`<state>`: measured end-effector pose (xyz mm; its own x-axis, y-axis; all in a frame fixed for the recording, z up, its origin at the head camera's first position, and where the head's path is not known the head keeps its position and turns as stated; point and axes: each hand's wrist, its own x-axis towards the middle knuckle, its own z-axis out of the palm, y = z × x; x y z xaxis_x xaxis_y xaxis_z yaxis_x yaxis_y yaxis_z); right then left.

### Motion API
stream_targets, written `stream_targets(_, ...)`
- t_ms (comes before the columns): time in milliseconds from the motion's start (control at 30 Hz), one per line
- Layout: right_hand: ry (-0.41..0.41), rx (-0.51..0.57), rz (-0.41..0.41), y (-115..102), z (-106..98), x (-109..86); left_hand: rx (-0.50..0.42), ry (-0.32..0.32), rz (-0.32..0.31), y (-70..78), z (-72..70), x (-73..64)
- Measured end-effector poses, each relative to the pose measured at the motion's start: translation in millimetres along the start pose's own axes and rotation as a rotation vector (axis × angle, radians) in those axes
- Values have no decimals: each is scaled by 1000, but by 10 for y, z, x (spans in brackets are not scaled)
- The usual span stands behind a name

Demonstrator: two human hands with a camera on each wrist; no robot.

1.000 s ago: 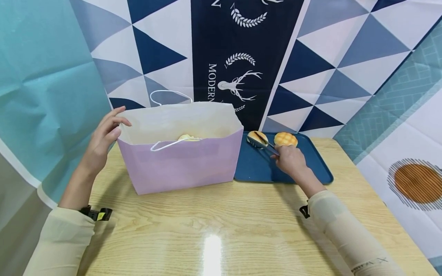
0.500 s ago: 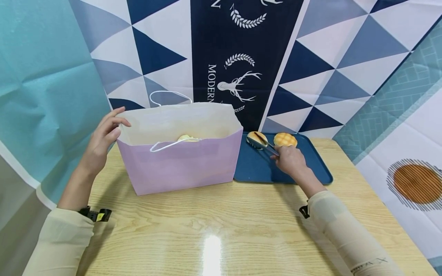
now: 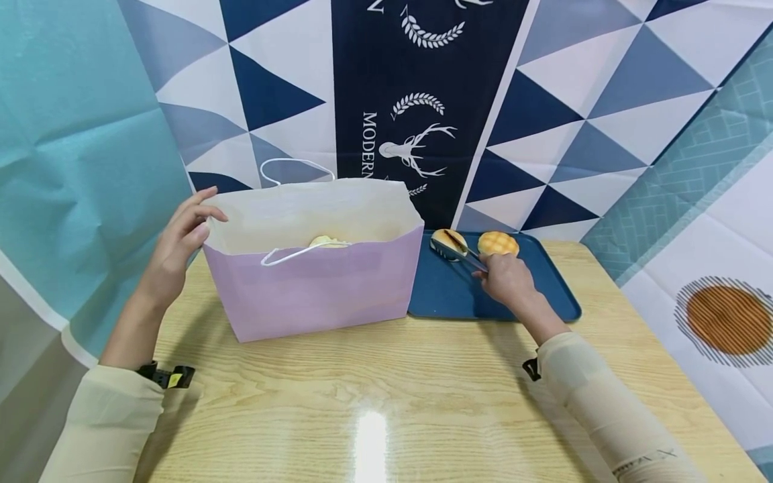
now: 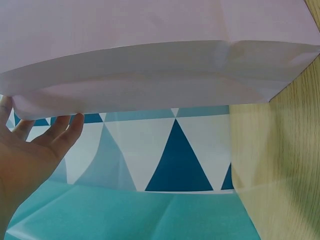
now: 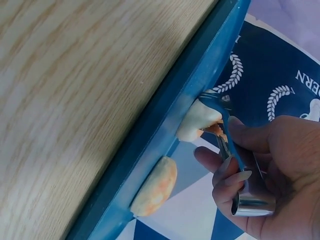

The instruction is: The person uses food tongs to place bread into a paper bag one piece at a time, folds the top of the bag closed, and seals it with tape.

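Note:
My left hand [image 3: 175, 251] holds the top left rim of a lilac paper bag [image 3: 320, 292]. In the left wrist view several of its fingertips [image 4: 76, 122] touch the bag's folded side. Inside the open bag the top of a pale yellow bread [image 3: 326, 240] shows; the rest is hidden behind the front wall. My right hand [image 3: 509, 278] grips metal tongs [image 3: 468, 258], their ends on either side of a round golden bun [image 3: 443, 238] on a blue tray [image 3: 449, 295]. Beside it lies a pineapple bun [image 3: 498, 243] with a crosshatched top.
The bag's white cord handles [image 3: 298, 161] stand up at the back and droop over the front. Behind the wooden table [image 3: 314, 402] hangs a patterned cloth [image 3: 290, 67]. The tray stands right next to the bag, its raised rim around the buns.
Almost nothing differs. Both hands, the tongs and the buns keep their places; the whole head view has shifted very slightly.

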<state>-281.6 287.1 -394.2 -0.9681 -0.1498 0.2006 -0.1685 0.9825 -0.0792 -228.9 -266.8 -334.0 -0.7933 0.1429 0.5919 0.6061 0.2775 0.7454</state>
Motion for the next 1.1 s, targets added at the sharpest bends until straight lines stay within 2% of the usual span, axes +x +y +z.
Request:
stream_targets(500, -24, -15, -2, -3, -28, 19, -15, 4, 5, -19, -4, 9)
stream_targets(1100, -50, -9, 20, 7, -56, 23, -18, -2, -19, -12, -19, 15)
